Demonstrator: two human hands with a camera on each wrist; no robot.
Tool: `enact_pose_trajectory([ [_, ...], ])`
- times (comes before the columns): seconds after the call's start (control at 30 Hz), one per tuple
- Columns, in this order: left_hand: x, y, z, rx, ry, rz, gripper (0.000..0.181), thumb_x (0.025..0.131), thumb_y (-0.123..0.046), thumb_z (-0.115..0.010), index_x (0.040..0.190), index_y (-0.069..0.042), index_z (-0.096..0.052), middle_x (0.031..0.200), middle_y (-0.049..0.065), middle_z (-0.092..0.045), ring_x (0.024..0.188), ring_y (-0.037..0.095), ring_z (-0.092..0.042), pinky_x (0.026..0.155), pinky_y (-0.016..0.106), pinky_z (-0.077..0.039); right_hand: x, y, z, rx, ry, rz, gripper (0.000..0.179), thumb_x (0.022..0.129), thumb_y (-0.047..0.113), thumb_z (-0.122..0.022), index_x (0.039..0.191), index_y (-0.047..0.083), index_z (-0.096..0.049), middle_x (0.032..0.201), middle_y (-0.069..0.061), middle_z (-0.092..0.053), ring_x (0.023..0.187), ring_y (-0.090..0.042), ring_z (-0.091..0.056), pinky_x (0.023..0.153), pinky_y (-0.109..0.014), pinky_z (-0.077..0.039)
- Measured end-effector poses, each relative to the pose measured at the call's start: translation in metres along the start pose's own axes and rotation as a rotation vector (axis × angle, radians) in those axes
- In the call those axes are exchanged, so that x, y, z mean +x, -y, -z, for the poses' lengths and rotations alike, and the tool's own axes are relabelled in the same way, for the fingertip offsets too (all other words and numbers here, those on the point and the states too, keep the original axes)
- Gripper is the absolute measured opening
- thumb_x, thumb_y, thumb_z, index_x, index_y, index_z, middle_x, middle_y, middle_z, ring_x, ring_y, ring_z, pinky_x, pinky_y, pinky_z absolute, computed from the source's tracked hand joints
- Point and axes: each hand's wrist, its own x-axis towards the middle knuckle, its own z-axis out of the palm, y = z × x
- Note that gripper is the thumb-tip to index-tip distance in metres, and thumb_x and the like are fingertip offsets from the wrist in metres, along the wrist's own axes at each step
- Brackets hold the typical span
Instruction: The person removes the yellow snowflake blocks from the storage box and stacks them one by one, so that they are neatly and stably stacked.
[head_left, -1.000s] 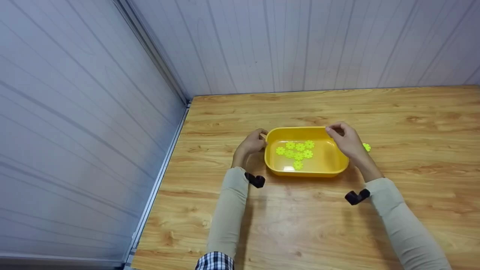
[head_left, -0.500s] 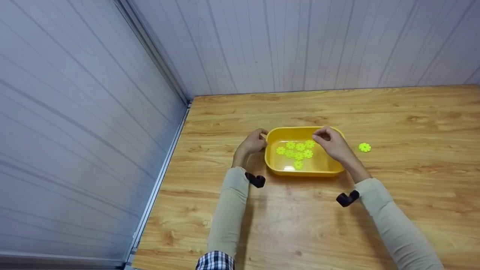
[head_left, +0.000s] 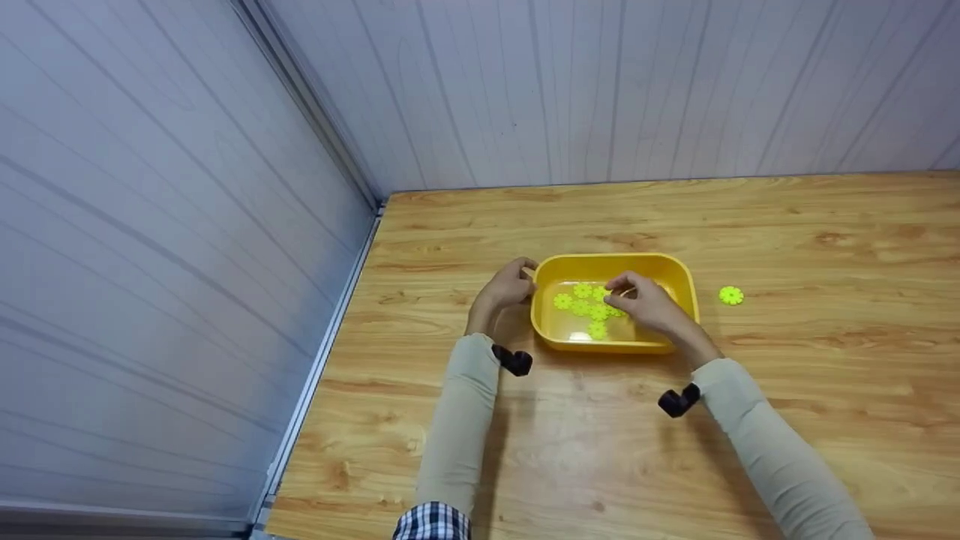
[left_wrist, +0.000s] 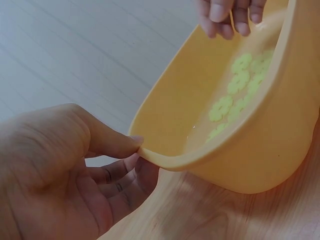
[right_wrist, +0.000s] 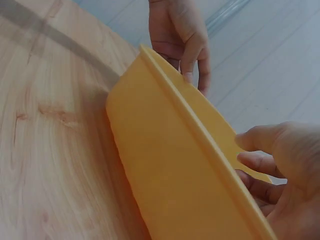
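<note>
A yellow plastic basin (head_left: 555,334) stands on the wooden table, with several lime-green flower-shaped pieces (head_left: 581,307) lying flat on its floor. My left hand (head_left: 504,291) pinches the basin's left rim between thumb and fingers, plain in the left wrist view. Over the basin's inside, my right hand (head_left: 654,304) hangs with loosely bent fingers, its fingertips above the flower pieces at the right of the group. Nothing shows between thumb and forefinger of the right hand (right_wrist: 295,170) in the right wrist view. It covers part of the pieces beneath it in the head view.
One more flower piece (head_left: 731,295) lies on the table (head_left: 825,315) to the right of the basin. A pale panelled wall (head_left: 600,90) rises behind the table, and another panel (head_left: 165,262) stands along its left side.
My right hand has moved left and down from the basin's right rim to over the flower pieces. The single piece on the table came into full view. My left hand stays at the rim.
</note>
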Motion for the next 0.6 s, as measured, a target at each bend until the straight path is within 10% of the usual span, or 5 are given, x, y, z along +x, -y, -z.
enact_pose_trajectory([
  [0.6, 0.0, -0.001, 0.0, 0.017, -0.008, 0.008, 0.036, 0.093, -0.004, -0.05, 0.128, -0.009, -0.05, 0.099, 0.009, -0.055, 0.085, 0.019, -0.059, 0.088, 0.04, -0.053, 0.013, -0.019, -0.014, -0.375, 0.15, 0.029, 0.027, 0.088, 0.013, -0.067, 0.113, 0.006, -0.063, 0.108, -0.018, -0.05, 0.096, -0.03, -0.048, 0.078, -0.041, -0.043],
])
